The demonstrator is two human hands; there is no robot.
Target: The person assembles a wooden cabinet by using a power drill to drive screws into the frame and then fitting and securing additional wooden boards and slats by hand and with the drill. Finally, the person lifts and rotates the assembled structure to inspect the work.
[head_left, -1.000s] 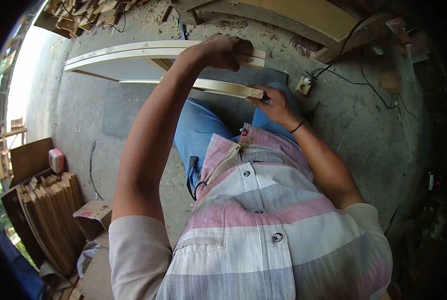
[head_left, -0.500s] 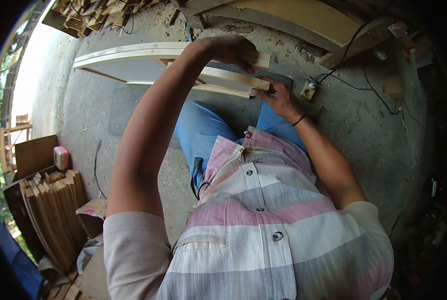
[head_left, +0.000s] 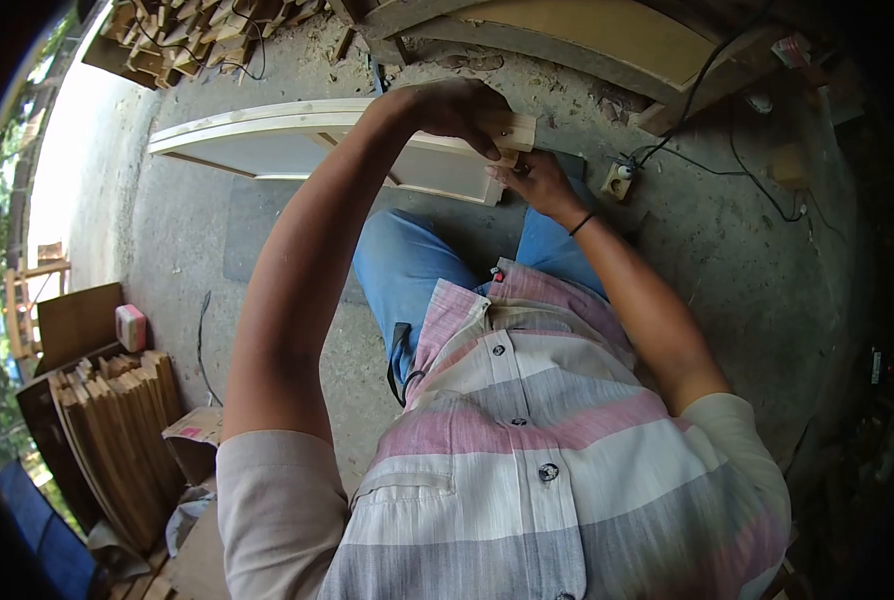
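A long wooden frame [head_left: 257,115] with pale panels stands on edge across my knees' far side, its near corner beside my hands. My left hand [head_left: 462,110] arches over the top at the right end, its fingers bent down and closed on the frame. Just below it, my right hand [head_left: 542,185] is closed at the end of a wooden strip [head_left: 508,159], which sits close against the frame. Whether strip and frame touch along their length is hidden by my left arm and hand.
A power socket block [head_left: 617,182] with cables lies on the concrete floor to the right. Wood scraps [head_left: 192,40] are heaped at the far left. Stacked boards [head_left: 117,420] and a cardboard box [head_left: 195,428] stand at the near left. A large wooden structure [head_left: 587,50] is at the back.
The wooden strip, apart from the frame before, has moved away from my body and up against it. My right hand shifted slightly left with it; my left hand stays over the frame's end.
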